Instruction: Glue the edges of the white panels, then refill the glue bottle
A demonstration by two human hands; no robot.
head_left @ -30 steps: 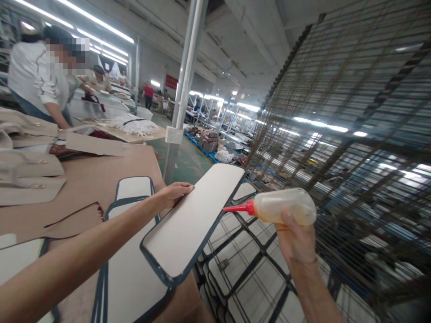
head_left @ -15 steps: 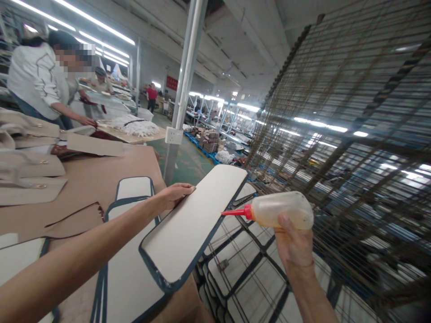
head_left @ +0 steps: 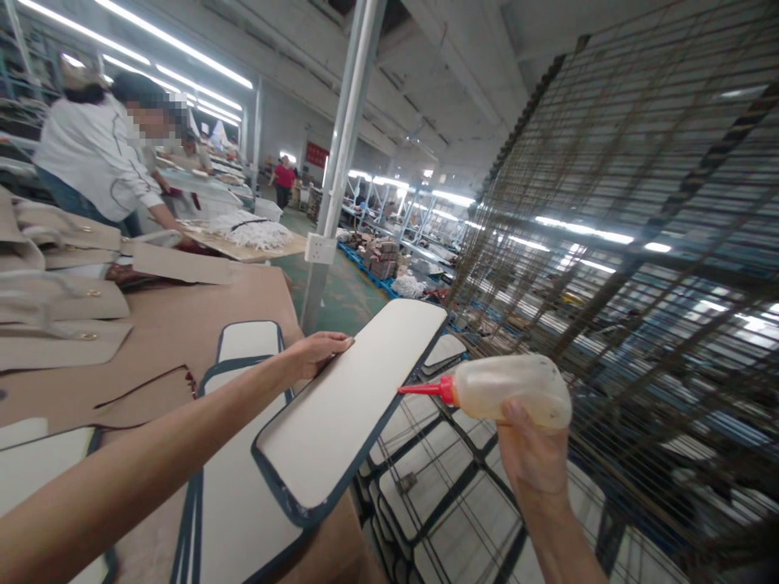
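Observation:
My left hand (head_left: 324,350) pinches the left long edge of a pale oblong panel (head_left: 359,397) with rounded corners and a dark blue border. The panel is held tilted above similar panels. In my right hand (head_left: 532,446) lies a translucent squeeze bottle (head_left: 511,388), on its side and part full of yellowish liquid. Its red nozzle (head_left: 426,390) points left, with the tip at the panel's right edge. Whether the tip touches, I cannot tell. Below the held panel, a stack of blue-edged panels (head_left: 243,470) lies on the brown tabletop (head_left: 256,296).
A large wire-mesh rack (head_left: 608,243) rises on the right, with more dark-edged panels (head_left: 419,478) lying on mesh below. Beige pieces with gold-coloured hardware (head_left: 66,308) are piled at left. A metal post (head_left: 344,138) stands ahead. Beyond the table a co-worker (head_left: 97,154) bends over materials.
The view has shifted slightly, so the background sits a little further right. The bottle's body is a touch lower, while its nozzle tip stays at the panel's edge. Both holds are unchanged.

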